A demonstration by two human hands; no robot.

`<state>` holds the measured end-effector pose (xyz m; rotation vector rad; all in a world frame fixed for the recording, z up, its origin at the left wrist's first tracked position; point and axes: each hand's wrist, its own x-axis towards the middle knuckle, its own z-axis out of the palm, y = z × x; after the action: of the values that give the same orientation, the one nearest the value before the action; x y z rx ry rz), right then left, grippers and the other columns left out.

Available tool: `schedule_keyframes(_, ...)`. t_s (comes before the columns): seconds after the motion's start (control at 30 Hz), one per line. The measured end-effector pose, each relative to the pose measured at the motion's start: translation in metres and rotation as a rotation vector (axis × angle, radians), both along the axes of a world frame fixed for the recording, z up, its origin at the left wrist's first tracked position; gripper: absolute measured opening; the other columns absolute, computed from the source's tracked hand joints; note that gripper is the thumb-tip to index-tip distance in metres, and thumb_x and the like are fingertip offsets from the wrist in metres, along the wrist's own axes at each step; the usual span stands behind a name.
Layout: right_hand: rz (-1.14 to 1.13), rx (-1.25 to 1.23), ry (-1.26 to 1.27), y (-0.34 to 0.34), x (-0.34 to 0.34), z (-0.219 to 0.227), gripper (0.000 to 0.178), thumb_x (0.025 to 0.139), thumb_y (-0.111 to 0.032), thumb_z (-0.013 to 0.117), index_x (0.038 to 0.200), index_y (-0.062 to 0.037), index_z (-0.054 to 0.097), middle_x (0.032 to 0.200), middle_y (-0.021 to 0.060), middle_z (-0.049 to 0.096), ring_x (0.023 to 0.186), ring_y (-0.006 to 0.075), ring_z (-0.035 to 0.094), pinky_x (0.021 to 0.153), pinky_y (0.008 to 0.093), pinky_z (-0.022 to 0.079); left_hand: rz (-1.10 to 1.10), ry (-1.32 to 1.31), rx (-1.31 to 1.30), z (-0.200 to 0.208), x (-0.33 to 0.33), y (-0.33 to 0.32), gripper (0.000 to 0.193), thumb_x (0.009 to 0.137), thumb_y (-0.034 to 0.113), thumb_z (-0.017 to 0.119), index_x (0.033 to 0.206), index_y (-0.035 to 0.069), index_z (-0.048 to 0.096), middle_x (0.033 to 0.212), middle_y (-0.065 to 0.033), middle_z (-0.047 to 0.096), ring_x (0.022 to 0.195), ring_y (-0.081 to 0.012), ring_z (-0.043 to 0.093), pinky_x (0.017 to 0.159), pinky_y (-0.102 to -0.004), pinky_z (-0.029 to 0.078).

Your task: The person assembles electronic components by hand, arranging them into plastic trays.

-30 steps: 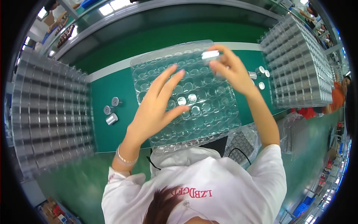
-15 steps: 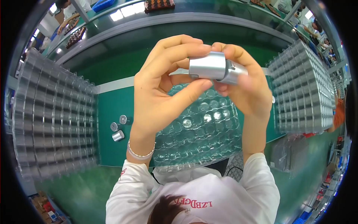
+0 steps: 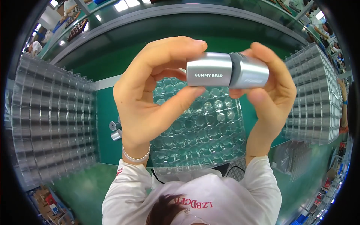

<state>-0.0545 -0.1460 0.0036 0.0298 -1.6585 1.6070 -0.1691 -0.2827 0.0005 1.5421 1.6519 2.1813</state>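
My left hand [image 3: 140, 90] grips a smooth silver cylinder [image 3: 209, 67] by its left end, thumb below and fingers above, with white lettering facing up. Thumb and fingers of my right hand [image 3: 277, 82] close around a second silver cylinder [image 3: 255, 71] with a dark grey end. The two lie nearly end to end, a dark gap between them; I cannot tell whether they are joined. Beneath my hands lies a clear plastic tray [image 3: 198, 129] with rows of round pockets. Beside my left wrist, small silver cylinders [image 3: 116, 135] rest on the green table, one partly hidden.
Tall stacks of clear trays stand at left [image 3: 56, 120] and right [image 3: 311, 93]. A metal-edged conveyor line [image 3: 168, 20] runs across the far side. Clear plastic sheets [image 3: 294, 157] lie low at the right. Other people work at the far left and far right.
My right hand has moved right and its cylinder has swung nearly level with the other. The left cylinder has turned, bringing its lettering into view. My left hand has shifted slightly left.
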Motion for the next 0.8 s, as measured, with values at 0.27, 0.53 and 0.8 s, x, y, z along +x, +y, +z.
schedule_keyframes(0.27, 0.016, 0.059, -0.06, 0.015, 0.011, -0.001, 0.049, 0.076, -0.034, 0.062, 0.1, 0.0074, 0.052, 0.084, 0.0149, 0.059, 0.06, 0.0135, 0.058, 0.046, 0.0207, 0.046, -0.061, 0.091, 0.006, -0.002, 0.003, 0.001, 0.044, 0.056, -0.006, 0.069, 0.098, -0.001, 0.055, 0.105, -0.0189, 0.056, 0.096, -0.0227, 0.056, 0.077, -0.0278, 0.047)
schedule_keyframes(0.53, 0.129, -0.378, -0.174, 0.012, -0.004, -0.009, 0.037, 0.083, -0.039, 0.054, 0.069, -0.0052, 0.045, 0.055, 0.0054, 0.053, 0.036, 0.0075, 0.048, 0.027, 0.0172, 0.033, -0.004, 0.229, -0.065, -0.005, 0.0, 0.007, 0.041, 0.056, -0.012, 0.066, 0.095, -0.002, 0.057, 0.103, -0.0171, 0.057, 0.094, -0.0213, 0.057, 0.072, -0.0257, 0.049)
schedule_keyframes(0.8, 0.213, -0.603, -0.253, 0.027, -0.03, -0.033, 0.042, 0.084, -0.045, 0.049, 0.071, -0.0053, 0.048, 0.045, 0.0067, 0.051, 0.029, 0.0085, 0.043, 0.025, 0.018, 0.029, -0.069, -0.064, -0.172, -0.021, -0.016, 0.022, 0.04, 0.061, -0.01, 0.067, 0.098, 0.001, 0.059, 0.104, -0.0121, 0.057, 0.081, -0.0163, 0.06, 0.068, -0.0238, 0.051)
